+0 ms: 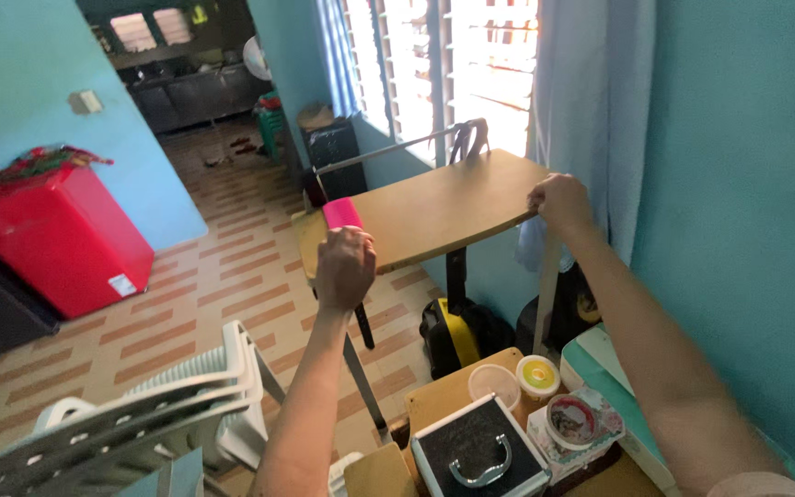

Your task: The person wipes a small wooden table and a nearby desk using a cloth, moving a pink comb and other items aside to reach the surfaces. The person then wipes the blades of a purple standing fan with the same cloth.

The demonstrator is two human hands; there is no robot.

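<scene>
- Head view: the left hand (pixel 345 267) is closed in a fist around a pink cloth (pixel 342 213), which lies on the near left edge of the tan bench (pixel 443 207).
- The right hand (pixel 558 201) is curled shut on the bench's right edge.
- A red box (pixel 62 235) stands well apart on the tiled floor (pixel 213 285).

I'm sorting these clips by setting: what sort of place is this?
Most likely a home. The left hand and right hand grip a small wooden table by a louvred window, with a white plastic chair on the tiled floor.
</scene>
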